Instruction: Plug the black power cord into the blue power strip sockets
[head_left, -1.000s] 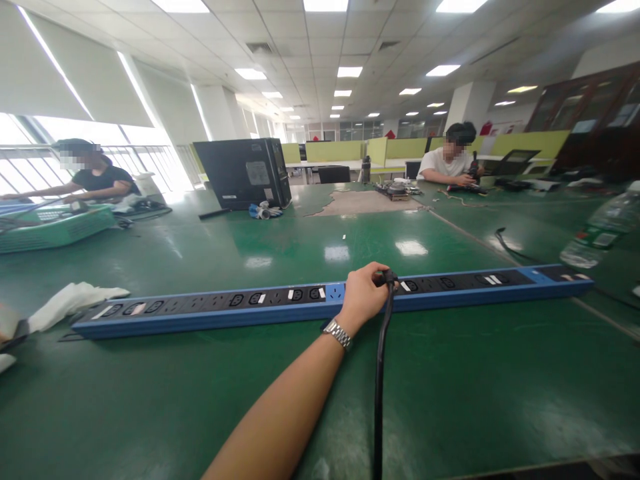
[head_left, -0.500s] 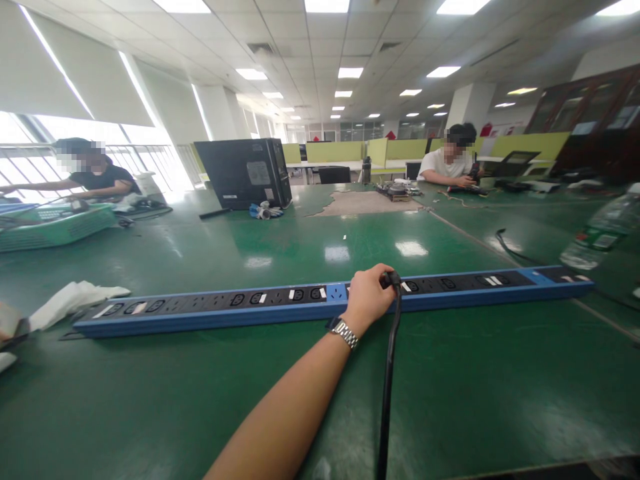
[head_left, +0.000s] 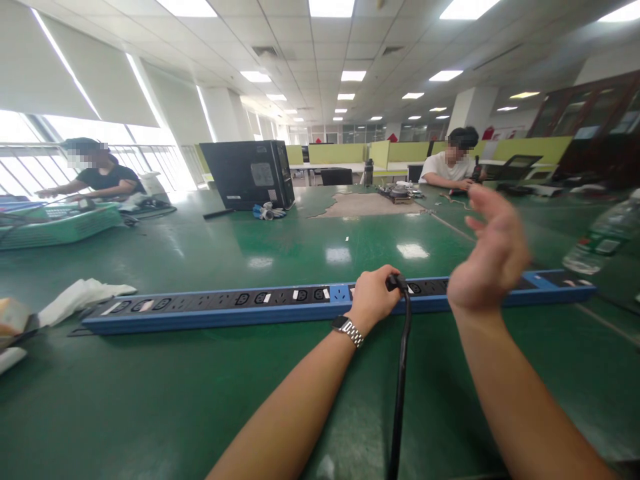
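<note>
A long blue power strip (head_left: 210, 323) with black sockets lies across the green table. My left hand (head_left: 374, 295), with a watch on its wrist, is closed around a black plug (head_left: 397, 283) at the strip, right of the blue socket in its middle. Whether the plug is seated in a socket is hidden by the fingers. A thick black cable (head_left: 401, 380) runs from the plug towards me. Raised above the right part of the strip, my right hand (head_left: 489, 257) is open, blurred and holds nothing; its fingers are bent apart from the thumb.
A black computer case (head_left: 247, 175) stands at the back, gloves (head_left: 269, 212) in front of it. At the left are a green basket (head_left: 65, 227) and white cloth (head_left: 83, 299). A plastic bottle (head_left: 603, 237) stands at the right. Two people sit across the table.
My right hand has come into view from the right and is up over the strip. My left hand stays on the plug. The camera view has shifted slightly.
</note>
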A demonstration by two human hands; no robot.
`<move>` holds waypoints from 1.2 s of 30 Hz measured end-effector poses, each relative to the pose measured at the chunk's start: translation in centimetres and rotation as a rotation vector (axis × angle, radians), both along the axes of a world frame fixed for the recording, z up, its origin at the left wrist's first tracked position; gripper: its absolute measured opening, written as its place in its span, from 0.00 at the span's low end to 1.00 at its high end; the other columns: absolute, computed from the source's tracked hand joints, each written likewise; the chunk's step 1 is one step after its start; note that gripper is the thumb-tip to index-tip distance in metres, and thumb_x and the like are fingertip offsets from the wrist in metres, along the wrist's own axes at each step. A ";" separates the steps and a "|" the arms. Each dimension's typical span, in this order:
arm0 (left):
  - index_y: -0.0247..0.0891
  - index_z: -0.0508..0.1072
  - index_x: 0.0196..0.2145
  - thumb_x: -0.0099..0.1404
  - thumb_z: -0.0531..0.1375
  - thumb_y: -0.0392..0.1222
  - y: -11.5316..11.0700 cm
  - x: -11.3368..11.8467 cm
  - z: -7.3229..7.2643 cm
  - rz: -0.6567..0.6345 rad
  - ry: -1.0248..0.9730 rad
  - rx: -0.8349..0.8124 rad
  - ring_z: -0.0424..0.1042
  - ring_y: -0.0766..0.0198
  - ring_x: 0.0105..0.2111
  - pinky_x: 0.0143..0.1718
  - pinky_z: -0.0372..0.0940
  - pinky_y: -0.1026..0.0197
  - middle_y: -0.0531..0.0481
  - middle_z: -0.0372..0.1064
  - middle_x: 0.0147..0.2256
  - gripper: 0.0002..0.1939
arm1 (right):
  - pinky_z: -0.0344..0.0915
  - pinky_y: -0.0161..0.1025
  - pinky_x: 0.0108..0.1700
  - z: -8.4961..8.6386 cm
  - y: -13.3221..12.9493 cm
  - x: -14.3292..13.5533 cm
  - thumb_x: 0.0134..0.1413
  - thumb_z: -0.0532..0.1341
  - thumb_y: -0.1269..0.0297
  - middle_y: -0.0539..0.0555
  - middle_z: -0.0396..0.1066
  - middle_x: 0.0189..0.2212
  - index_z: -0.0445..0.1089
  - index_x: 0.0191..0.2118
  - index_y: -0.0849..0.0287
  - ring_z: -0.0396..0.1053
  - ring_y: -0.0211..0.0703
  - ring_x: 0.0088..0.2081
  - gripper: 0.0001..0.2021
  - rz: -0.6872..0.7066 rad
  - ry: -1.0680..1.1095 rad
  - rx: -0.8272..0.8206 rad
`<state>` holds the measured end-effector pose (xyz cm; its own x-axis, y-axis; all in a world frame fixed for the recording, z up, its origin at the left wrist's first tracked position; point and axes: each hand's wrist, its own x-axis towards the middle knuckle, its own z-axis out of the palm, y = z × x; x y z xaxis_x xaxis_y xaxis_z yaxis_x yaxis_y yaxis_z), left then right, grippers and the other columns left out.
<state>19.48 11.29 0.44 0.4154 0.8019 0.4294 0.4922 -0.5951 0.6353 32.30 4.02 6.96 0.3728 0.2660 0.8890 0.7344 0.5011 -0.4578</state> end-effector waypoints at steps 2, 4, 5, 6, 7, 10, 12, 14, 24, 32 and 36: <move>0.42 0.77 0.43 0.56 0.63 0.38 0.1 0.0 -0.1 -0.013 -0.020 -0.004 0.76 0.59 0.36 0.41 0.71 0.59 0.50 0.78 0.34 0.14 | 0.59 0.54 0.56 -1.0 2.5 0.4 0.66 0.43 0.56 0.62 0.68 0.52 0.68 0.53 0.61 0.64 0.51 0.55 0.23 -0.083 0.008 -0.011; 0.42 0.77 0.42 0.56 0.63 0.38 0.1 0.0 -0.2 -0.029 -0.030 0.001 0.76 0.59 0.35 0.41 0.71 0.59 0.50 0.78 0.34 0.14 | 0.60 0.52 0.55 -2.7 4.6 1.6 0.64 0.44 0.54 0.64 0.71 0.47 0.71 0.48 0.62 0.67 0.52 0.52 0.24 -0.175 0.002 -0.128; 0.42 0.77 0.43 0.56 0.63 0.37 0.1 0.0 -0.3 -0.039 -0.033 0.004 0.76 0.59 0.36 0.41 0.71 0.59 0.50 0.79 0.34 0.15 | 0.60 0.51 0.55 -3.7 5.4 2.4 0.63 0.45 0.53 0.64 0.72 0.46 0.72 0.46 0.63 0.67 0.52 0.51 0.24 -0.205 0.001 -0.197; 0.42 0.77 0.43 0.57 0.63 0.37 0.1 0.0 -0.3 -0.048 -0.037 0.006 0.76 0.59 0.36 0.42 0.70 0.59 0.49 0.79 0.34 0.15 | 0.60 0.50 0.54 -4.7 6.0 3.2 0.63 0.45 0.52 0.64 0.73 0.45 0.72 0.45 0.63 0.68 0.52 0.49 0.24 -0.226 0.001 -0.256; 0.42 0.77 0.43 0.57 0.63 0.37 0.0 0.1 -0.3 -0.052 -0.040 0.005 0.76 0.59 0.36 0.42 0.70 0.59 0.49 0.79 0.35 0.15 | 0.60 0.49 0.54 -5.6 6.4 3.9 0.62 0.45 0.52 0.65 0.73 0.44 0.73 0.44 0.63 0.68 0.52 0.48 0.25 -0.241 0.003 -0.307; 0.43 0.77 0.43 0.57 0.63 0.37 0.0 0.1 -0.2 -0.036 -0.042 -0.013 0.76 0.59 0.37 0.44 0.70 0.58 0.49 0.78 0.35 0.14 | 0.60 0.47 0.52 -7.4 7.0 5.6 0.60 0.47 0.50 0.65 0.74 0.43 0.74 0.42 0.64 0.68 0.53 0.46 0.25 -0.284 0.019 -0.428; 0.43 0.77 0.43 0.57 0.63 0.37 -0.1 0.1 -0.2 -0.012 -0.044 -0.025 0.76 0.59 0.37 0.44 0.70 0.58 0.49 0.78 0.35 0.14 | 0.61 0.46 0.49 -8.1 7.1 6.0 0.59 0.48 0.47 0.65 0.75 0.41 0.75 0.40 0.63 0.68 0.54 0.44 0.26 -0.309 0.041 -0.522; 0.42 0.77 0.42 0.56 0.63 0.37 -0.1 0.2 -0.3 0.002 -0.055 -0.024 0.76 0.59 0.37 0.43 0.70 0.59 0.50 0.78 0.35 0.14 | 0.60 0.45 0.45 -8.5 7.2 6.0 0.59 0.47 0.46 0.65 0.75 0.40 0.76 0.39 0.63 0.68 0.54 0.42 0.27 -0.325 0.062 -0.604; 0.42 0.76 0.41 0.56 0.62 0.37 -0.4 0.3 -0.4 0.037 -0.067 -0.011 0.76 0.59 0.35 0.39 0.69 0.60 0.49 0.78 0.33 0.13 | 0.56 0.43 0.39 -8.3 7.0 5.3 0.59 0.48 0.44 0.62 0.75 0.40 0.77 0.40 0.60 0.67 0.52 0.40 0.27 -0.342 0.080 -0.731; 0.43 0.76 0.42 0.58 0.61 0.37 -0.4 0.4 -0.3 -0.024 -0.038 0.019 0.76 0.58 0.36 0.42 0.70 0.57 0.49 0.78 0.35 0.14 | 0.55 0.42 0.37 -8.2 6.8 5.1 0.60 0.48 0.44 0.63 0.75 0.39 0.77 0.40 0.60 0.66 0.52 0.39 0.28 -0.345 0.097 -0.757; 0.43 0.75 0.43 0.58 0.61 0.36 -0.4 0.3 -0.4 -0.035 -0.045 0.018 0.76 0.58 0.36 0.42 0.70 0.57 0.49 0.78 0.35 0.14 | 0.55 0.42 0.36 -8.1 6.7 5.1 0.60 0.48 0.44 0.62 0.75 0.39 0.77 0.40 0.59 0.66 0.52 0.38 0.27 -0.341 0.108 -0.773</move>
<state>19.78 10.86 0.07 0.4232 0.7791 0.4626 0.4417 -0.6231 0.6455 37.38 10.75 -1.14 0.6152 0.6413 0.4586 0.7208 -0.2218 -0.6567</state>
